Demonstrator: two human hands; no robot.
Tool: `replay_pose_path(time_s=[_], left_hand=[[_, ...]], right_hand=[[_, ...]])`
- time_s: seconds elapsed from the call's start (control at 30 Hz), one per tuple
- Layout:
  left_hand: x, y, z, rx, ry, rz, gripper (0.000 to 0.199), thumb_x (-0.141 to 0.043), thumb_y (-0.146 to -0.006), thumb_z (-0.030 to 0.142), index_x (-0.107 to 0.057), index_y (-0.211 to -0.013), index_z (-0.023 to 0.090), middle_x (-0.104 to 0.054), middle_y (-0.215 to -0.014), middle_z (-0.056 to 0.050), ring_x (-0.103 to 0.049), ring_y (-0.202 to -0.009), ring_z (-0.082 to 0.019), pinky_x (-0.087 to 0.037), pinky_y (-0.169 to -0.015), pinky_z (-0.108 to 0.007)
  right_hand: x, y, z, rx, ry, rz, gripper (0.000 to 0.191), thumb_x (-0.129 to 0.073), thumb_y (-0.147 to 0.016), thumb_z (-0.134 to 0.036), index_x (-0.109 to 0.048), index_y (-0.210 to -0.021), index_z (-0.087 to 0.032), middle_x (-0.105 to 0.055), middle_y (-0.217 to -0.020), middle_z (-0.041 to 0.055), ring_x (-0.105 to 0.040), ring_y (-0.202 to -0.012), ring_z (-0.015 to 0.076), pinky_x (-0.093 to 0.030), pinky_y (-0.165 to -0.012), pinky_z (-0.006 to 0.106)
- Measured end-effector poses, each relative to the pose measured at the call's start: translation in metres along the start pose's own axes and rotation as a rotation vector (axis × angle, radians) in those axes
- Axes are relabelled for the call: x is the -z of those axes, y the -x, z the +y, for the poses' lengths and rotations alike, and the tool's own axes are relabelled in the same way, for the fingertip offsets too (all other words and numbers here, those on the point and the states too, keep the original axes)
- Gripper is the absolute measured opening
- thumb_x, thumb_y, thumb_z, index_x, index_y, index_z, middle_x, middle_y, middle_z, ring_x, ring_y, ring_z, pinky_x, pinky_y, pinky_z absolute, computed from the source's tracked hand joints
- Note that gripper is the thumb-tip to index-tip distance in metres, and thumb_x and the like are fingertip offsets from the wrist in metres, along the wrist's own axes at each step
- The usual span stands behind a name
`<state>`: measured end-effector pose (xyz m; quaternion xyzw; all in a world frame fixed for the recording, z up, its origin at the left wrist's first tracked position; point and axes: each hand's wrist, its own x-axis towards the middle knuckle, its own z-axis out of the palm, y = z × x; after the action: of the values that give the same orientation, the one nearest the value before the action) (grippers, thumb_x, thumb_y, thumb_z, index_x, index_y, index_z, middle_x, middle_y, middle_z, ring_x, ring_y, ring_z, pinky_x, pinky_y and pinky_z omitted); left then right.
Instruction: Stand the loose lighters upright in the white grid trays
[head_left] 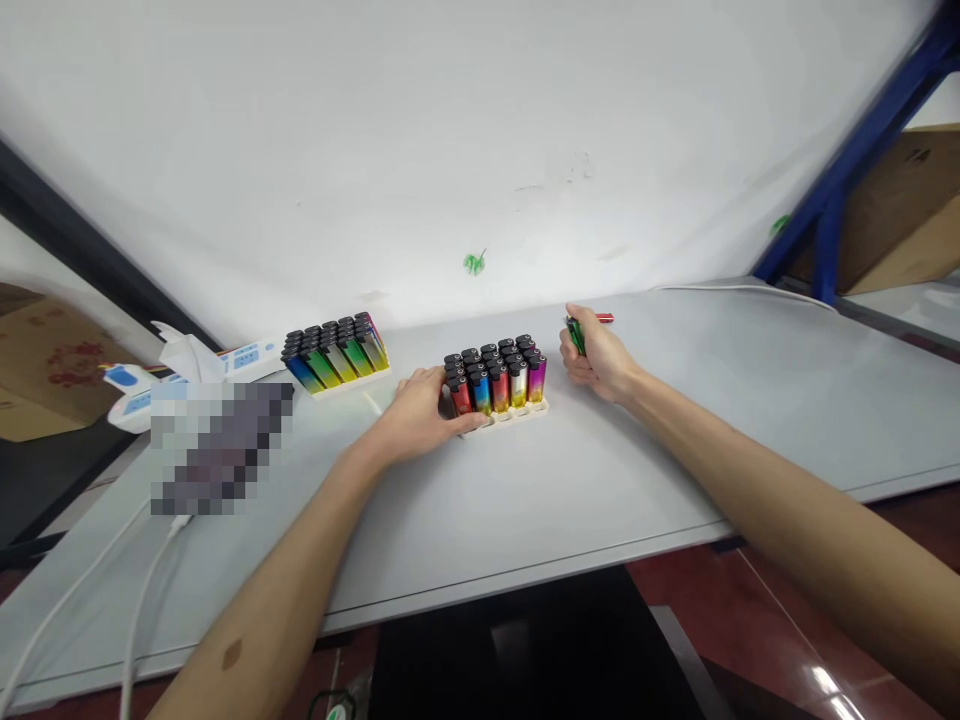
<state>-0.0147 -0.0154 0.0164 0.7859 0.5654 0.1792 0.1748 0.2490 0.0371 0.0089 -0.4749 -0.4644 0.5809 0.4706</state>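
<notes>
A cream tray [538, 407] of upright lighters [499, 385] with black tops and coloured metallic bodies stands mid-table. My left hand [420, 412] grips the left end of this tray, thumb along its front edge and fingers behind. To the right of the tray, just above the table, my right hand [596, 355] is closed around a green lighter [576, 335]; part of the lighter is hidden by the fingers. Just behind that hand lies a red lighter [604, 318], partly covered by it.
Another tray [352, 385] filled with lighters stands at the back left. Beside it are power strips [251, 355], a pixelated dark object [225, 450] and white cables [142, 580]. A white wall [450, 150] rises behind the table, and a blue post [829, 235] stands at right.
</notes>
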Motion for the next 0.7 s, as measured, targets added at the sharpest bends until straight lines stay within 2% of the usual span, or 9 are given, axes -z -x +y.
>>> replay_pose_path(time_s=[0.1, 0.2, 0.33, 0.43, 0.5, 0.6, 0.7], left_hand=[[0.000, 0.000, 0.000, -0.014, 0.009, -0.014, 0.046, -0.071, -0.076, 0.060, -0.062, -0.098, 0.021, -0.066, -0.107, -0.010, -0.059, -0.109, -0.034, -0.050, -0.092, -0.048], [0.001, 0.000, 0.000, -0.007, 0.014, -0.019, 0.047, -0.071, -0.076, 0.060, -0.061, -0.098, 0.020, -0.067, -0.104, -0.010, -0.061, -0.106, -0.033, -0.051, -0.089, -0.046], [0.002, 0.001, 0.001, -0.006, 0.017, -0.050, 0.049, -0.070, -0.075, 0.062, -0.059, -0.099, 0.020, -0.067, -0.104, -0.010, -0.063, -0.100, -0.032, -0.052, -0.084, -0.044], [0.003, 0.001, 0.000, -0.006, 0.017, -0.043, 0.051, -0.072, -0.073, 0.063, -0.059, -0.099, 0.020, -0.067, -0.104, -0.009, -0.064, -0.097, -0.031, -0.052, -0.082, -0.043], [0.004, 0.001, -0.001, -0.010, 0.026, -0.043, 0.054, -0.073, -0.071, 0.063, -0.060, -0.101, 0.020, -0.067, -0.104, -0.009, -0.064, -0.095, -0.030, -0.052, -0.081, -0.043], [0.006, 0.002, -0.003, -0.016, 0.053, -0.065, 0.060, -0.075, -0.069, 0.064, -0.061, -0.107, 0.019, -0.067, -0.107, -0.010, -0.063, -0.096, -0.029, -0.052, -0.082, -0.043], [0.008, 0.002, -0.006, -0.021, 0.088, -0.086, 0.067, -0.077, -0.067, 0.063, -0.061, -0.115, 0.019, -0.066, -0.114, -0.011, -0.061, -0.103, -0.030, -0.052, -0.086, -0.044]], right_hand=[[0.000, 0.000, 0.000, 0.006, 0.015, -0.027, 0.047, -0.046, -0.091, -0.046, -0.032, -0.053, -0.024, -0.022, -0.038, -0.0066, -0.014, -0.034, 0.0073, -0.011, -0.038, 0.026], [-0.001, 0.001, 0.001, 0.024, 0.012, -0.028, 0.044, -0.046, -0.089, -0.042, -0.032, -0.053, -0.024, -0.024, -0.038, -0.0060, -0.015, -0.034, 0.0076, -0.012, -0.037, 0.026], [-0.003, 0.003, -0.002, 0.047, -0.011, -0.010, 0.045, -0.043, -0.092, -0.045, -0.035, -0.053, -0.023, -0.024, -0.039, -0.0060, -0.016, -0.035, 0.0077, -0.014, -0.038, 0.026], [-0.005, 0.009, -0.008, 0.095, 0.012, -0.060, 0.049, -0.039, -0.096, -0.054, -0.047, -0.061, -0.021, -0.029, -0.045, -0.0058, -0.019, -0.038, 0.0083, -0.019, -0.040, 0.025], [-0.005, 0.014, -0.014, 0.167, 0.048, -0.115, 0.045, -0.044, -0.096, -0.056, -0.057, -0.072, -0.020, -0.038, -0.052, -0.0046, -0.026, -0.042, 0.0085, -0.027, -0.042, 0.025], [-0.002, 0.024, -0.026, 0.318, 0.111, -0.153, 0.033, -0.059, -0.093, -0.052, -0.066, -0.088, -0.020, -0.055, -0.072, -0.0002, -0.047, -0.053, 0.0101, -0.042, -0.054, 0.027], [0.003, 0.034, -0.035, 0.471, 0.227, -0.116, 0.030, -0.066, -0.090, -0.051, -0.072, -0.088, -0.021, -0.063, -0.085, 0.0039, -0.059, -0.074, 0.0149, -0.047, -0.062, 0.028]])
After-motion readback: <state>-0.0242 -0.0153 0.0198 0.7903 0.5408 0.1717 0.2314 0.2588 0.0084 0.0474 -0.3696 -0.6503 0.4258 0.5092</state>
